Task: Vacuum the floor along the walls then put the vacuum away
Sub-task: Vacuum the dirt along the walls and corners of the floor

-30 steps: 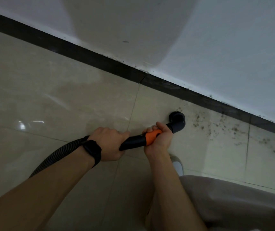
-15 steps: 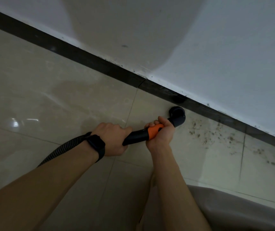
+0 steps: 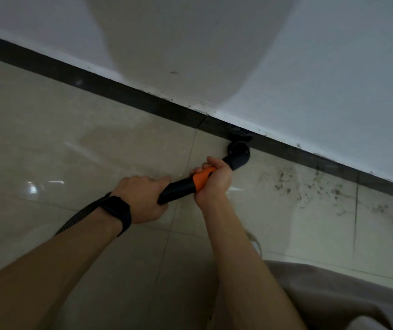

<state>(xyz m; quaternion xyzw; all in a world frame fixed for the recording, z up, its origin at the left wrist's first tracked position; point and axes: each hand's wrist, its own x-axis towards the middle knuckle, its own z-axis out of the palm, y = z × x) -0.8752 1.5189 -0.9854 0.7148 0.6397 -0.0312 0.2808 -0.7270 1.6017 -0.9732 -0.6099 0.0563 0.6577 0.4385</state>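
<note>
While the rigid black plastic vacuum wand [image 3: 179,190] noses against the dark skirting strip [image 3: 124,94], the right hand [image 3: 215,184] clamps its orange collar [image 3: 202,178] and the left hand [image 3: 143,202] wraps the tube behind; it looks light, stiff, easily steered there.

Black wand [image 3: 179,189] with orange grip slants toward the wall [image 3: 321,67]; its round black nozzle [image 3: 238,157] sits on the beige floor [image 3: 71,144], right at the dark skirting [image 3: 95,85]; ribbed hose [image 3: 77,216] trails left; dirt [image 3: 333,192] lies just right.
</note>
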